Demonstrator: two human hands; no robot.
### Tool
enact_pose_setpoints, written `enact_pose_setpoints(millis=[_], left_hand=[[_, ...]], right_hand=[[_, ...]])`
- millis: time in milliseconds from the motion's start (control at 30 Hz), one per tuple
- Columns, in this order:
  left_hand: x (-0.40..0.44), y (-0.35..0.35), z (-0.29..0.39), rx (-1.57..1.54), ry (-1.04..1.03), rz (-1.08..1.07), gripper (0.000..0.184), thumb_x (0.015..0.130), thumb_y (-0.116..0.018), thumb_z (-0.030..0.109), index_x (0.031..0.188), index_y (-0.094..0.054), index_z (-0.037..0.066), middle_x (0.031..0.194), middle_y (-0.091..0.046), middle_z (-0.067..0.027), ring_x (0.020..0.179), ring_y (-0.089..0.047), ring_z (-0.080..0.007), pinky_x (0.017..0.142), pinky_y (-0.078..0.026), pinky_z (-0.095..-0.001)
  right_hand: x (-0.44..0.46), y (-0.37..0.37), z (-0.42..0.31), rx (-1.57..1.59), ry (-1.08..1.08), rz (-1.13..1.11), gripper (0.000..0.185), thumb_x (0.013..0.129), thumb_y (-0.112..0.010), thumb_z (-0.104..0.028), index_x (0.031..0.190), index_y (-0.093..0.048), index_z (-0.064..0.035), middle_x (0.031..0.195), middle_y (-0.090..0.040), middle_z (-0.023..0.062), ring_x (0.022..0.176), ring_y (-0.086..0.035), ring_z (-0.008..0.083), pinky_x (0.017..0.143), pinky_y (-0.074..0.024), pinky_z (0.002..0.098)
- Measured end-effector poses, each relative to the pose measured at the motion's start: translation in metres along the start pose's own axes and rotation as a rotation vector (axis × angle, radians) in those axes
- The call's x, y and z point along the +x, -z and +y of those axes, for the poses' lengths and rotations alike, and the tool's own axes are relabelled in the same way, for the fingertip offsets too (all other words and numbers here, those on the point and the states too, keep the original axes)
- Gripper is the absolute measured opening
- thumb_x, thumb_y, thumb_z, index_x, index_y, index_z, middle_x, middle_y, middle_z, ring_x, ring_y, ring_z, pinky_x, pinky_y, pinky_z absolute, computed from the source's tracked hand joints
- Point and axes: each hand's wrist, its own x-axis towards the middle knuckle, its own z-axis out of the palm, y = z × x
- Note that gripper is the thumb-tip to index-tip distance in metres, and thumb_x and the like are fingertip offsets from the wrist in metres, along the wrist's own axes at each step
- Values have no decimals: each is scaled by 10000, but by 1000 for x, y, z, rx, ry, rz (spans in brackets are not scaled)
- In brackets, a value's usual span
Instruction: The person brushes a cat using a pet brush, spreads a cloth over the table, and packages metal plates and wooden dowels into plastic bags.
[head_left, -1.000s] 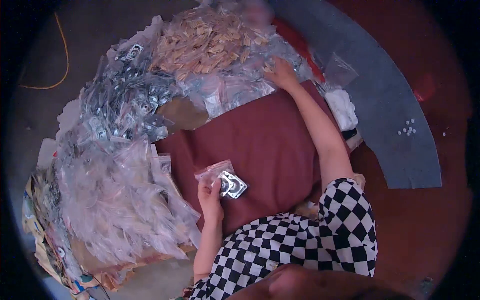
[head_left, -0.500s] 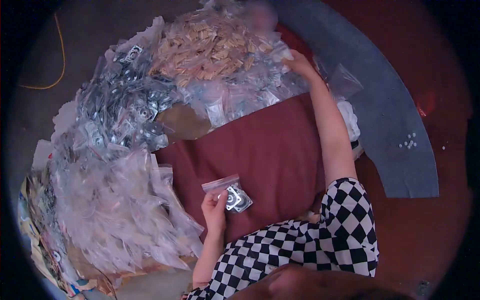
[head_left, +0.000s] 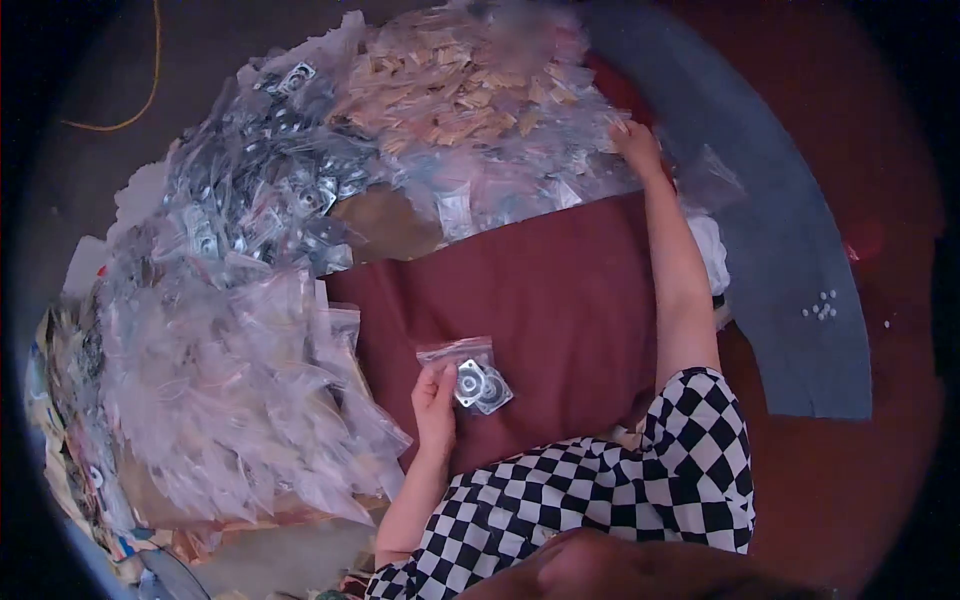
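My left hand (head_left: 435,398) pinches the edge of a clear zip bag (head_left: 478,378) over the dark red cloth (head_left: 560,290) on my lap. Inside that bag show square metal plates with round centres. My right arm is stretched forward to the far right of the heap. There my right hand (head_left: 638,148) has its fingers closed at a small clear plastic bag (head_left: 618,128) among the others; its contents are too small to make out. Close to that hand lie many small clear bags (head_left: 570,185) with pale contents.
Beyond the cloth is a heap of bags with wooden pieces (head_left: 460,90). To its left are bagged metal parts (head_left: 265,170), and nearer, a pile of clear bags (head_left: 240,390). A grey mat (head_left: 790,250) with several white bits (head_left: 822,308) curves along the right.
The view has turned slightly. My right hand has shifted a little to the right and towards me at the heap's edge. My left hand still holds the bag of metal plates.
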Motion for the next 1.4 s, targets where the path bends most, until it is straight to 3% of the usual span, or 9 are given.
enact_pose_setpoints(millis=[167,267,500,700,933,1033,1133,1200,1400], left_hand=[[-1,-2,9,24,11,-9,200,979,-545,162,1071,-649,18,982,-662,-6,889,-576,-63,820,-431,-217],[0,4,9,263,-60,22,208,978,-549,170,1086,-643,20,958,-655,10,878,-569,-47,790,-433,-209],[-14,9,13,-139,49,77,155,975,-565,159,1041,-633,36,932,-662,3,826,-585,-47,741,-444,-206],[-25,17,12,-124,-27,73,126,961,-588,127,1039,-636,41,945,-670,-5,830,-594,-55,757,-454,-212],[-29,20,12,-74,15,83,114,950,-605,118,1039,-636,54,942,-672,1,834,-600,-49,744,-455,-204],[-29,20,10,-97,18,80,110,940,-616,96,1042,-624,56,943,-673,1,825,-601,-45,724,-453,-195],[-27,18,11,-163,9,63,132,930,-621,71,1060,-604,55,948,-673,-5,820,-604,-47,717,-456,-194],[-26,21,13,-190,11,81,150,926,-621,58,1073,-593,54,953,-674,-11,821,-607,-50,720,-460,-196],[-23,22,13,-171,-32,70,188,918,-611,31,1104,-580,39,1002,-675,-30,874,-618,-71,777,-467,-200]], right_hand=[[-47,59,-37,817,29,-232,330,867,-694,-299,1013,-655,-5,879,-646,10,793,-561,94,719,-454,287],[-112,98,-78,823,84,-429,321,891,-676,-292,1008,-655,6,880,-644,-21,805,-558,77,727,-456,273],[-180,98,-72,492,219,-539,265,894,-665,-252,1015,-659,-16,851,-653,-2,821,-564,78,755,-461,267],[-215,106,-90,651,314,-551,431,915,-627,-232,1291,-523,-47,1079,-647,77,992,-589,149,867,-468,302],[-243,73,-146,432,524,-980,666,887,-641,-207,1476,-336,-148,1246,-587,156,1133,-573,237,949,-442,346],[-245,54,-165,522,455,-1085,681,860,-667,-218,1463,-356,-167,1146,-619,125,1075,-592,275,890,-460,358],[-246,32,-179,77,519,-919,512,849,-668,-231,1324,-505,-133,1064,-641,135,990,-610,337,825,-475,415],[-243,15,-175,142,860,-565,307,826,-683,-230,1093,-617,-93,998,-646,122,946,-620,331,784,-480,410],[-259,97,-216,408,802,-911,251,815,-694,-229,998,-630,-69,893,-660,98,832,-642,294,716,-486,382]])
